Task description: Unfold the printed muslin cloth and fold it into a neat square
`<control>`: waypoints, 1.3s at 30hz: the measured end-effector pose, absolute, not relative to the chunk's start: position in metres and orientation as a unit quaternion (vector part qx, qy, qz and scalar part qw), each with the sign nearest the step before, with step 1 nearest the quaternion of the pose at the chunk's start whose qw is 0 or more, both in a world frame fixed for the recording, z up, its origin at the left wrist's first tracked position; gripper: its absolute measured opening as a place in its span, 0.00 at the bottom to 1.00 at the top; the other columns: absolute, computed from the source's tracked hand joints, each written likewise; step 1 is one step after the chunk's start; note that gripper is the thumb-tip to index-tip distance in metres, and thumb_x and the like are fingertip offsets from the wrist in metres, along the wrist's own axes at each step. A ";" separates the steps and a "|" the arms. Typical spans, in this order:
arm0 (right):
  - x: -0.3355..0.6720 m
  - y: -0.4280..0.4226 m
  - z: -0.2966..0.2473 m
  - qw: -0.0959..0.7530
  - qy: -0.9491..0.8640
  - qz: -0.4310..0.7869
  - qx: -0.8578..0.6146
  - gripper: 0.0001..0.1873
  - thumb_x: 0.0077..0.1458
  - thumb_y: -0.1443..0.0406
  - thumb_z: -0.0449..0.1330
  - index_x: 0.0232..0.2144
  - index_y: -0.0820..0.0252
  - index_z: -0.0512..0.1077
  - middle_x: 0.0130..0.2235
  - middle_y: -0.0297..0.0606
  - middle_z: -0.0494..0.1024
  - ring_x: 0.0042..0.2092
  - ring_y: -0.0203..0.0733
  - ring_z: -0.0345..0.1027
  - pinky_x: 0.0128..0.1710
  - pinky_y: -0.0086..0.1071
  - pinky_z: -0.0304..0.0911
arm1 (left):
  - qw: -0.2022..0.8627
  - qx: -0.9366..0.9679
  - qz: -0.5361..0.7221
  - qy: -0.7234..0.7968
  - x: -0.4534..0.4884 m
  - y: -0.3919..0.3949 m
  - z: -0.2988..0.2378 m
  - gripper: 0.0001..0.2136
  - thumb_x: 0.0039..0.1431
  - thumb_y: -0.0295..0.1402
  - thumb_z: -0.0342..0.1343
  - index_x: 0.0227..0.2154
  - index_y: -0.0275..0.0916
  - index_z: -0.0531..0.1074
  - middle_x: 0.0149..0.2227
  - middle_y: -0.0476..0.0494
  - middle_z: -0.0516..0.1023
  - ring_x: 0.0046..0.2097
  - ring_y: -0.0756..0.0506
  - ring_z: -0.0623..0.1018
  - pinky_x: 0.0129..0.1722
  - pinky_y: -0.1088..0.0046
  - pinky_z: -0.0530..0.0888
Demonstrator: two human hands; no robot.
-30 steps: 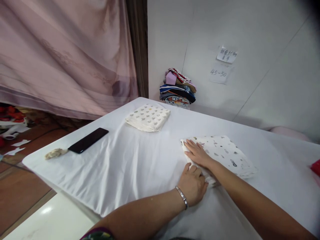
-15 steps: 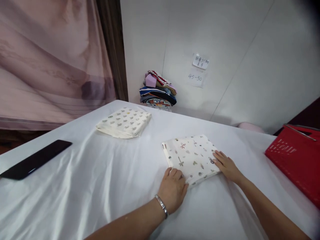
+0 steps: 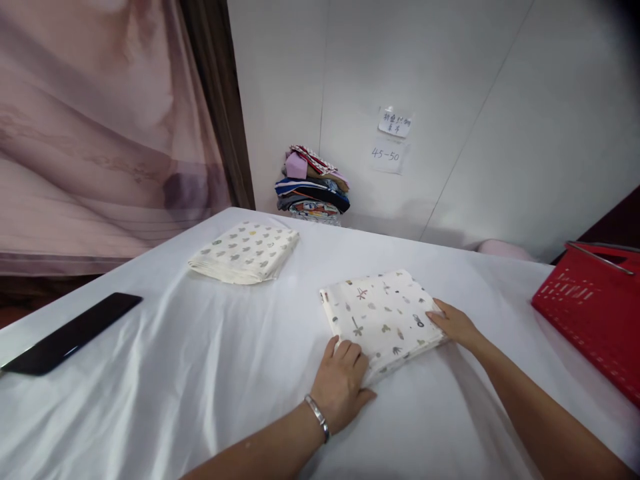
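Note:
A folded white cloth (image 3: 383, 317) with small plant and starfish prints lies flat on the white-covered table before me. At its near left corner is my left hand (image 3: 341, 381), a silver bracelet on the wrist; the fingers rest bent against the edge and the thumb sticks out apart. My right hand (image 3: 454, 325) grips the cloth's right edge, thumb on top and the other fingers partly hidden at the edge. Farther left lies a second folded cloth (image 3: 245, 252), cream with grey cactus-like prints, touched by neither hand.
A black phone-like slab (image 3: 75, 333) lies at the table's left. On the right stands a red plastic basket (image 3: 590, 313) with a metal handle. Behind the table's far edge rises a stack of folded fabrics (image 3: 313, 187) against the wall, near paper notes (image 3: 387, 155). A pink curtain (image 3: 100, 133) hangs left.
My right hand has shifted from lying on top of the cloth to holding its right edge. My left thumb has come away from the cloth's near edge. The view has tilted slightly.

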State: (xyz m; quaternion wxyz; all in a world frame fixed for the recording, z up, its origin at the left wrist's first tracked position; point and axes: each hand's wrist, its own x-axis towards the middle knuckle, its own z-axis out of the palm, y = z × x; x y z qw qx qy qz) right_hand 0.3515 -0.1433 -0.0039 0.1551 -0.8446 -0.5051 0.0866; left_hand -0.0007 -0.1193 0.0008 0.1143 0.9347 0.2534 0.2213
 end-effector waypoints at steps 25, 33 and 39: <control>0.281 -0.103 0.005 0.048 -0.647 0.019 -0.761 0.34 0.57 0.48 0.40 0.59 0.63 0.53 0.63 0.46 0.50 0.64 0.52 0.37 0.59 0.50 0.42 | 0.016 0.935 0.197 0.293 0.003 -0.077 -0.006 0.29 0.56 0.52 0.46 0.55 0.38 0.61 0.59 0.37 0.60 0.61 0.38 0.57 0.59 0.52 0.53; 0.293 -0.101 -0.017 0.066 -0.643 0.020 -0.763 0.36 0.57 0.47 0.39 0.60 0.63 0.52 0.63 0.45 0.51 0.64 0.50 0.39 0.60 0.49 0.39 | 0.012 0.939 0.173 0.297 0.001 -0.076 -0.011 0.30 0.56 0.53 0.44 0.56 0.38 0.59 0.60 0.38 0.58 0.62 0.38 0.55 0.60 0.53 0.51; 0.291 -0.118 -0.003 0.213 -0.613 0.094 -0.755 0.29 0.57 0.53 0.44 0.57 0.61 0.59 0.62 0.41 0.55 0.64 0.44 0.41 0.61 0.44 0.40 | 0.010 0.947 0.156 0.281 0.000 -0.074 -0.010 0.33 0.54 0.53 0.47 0.58 0.39 0.56 0.61 0.38 0.56 0.62 0.37 0.53 0.60 0.53 0.49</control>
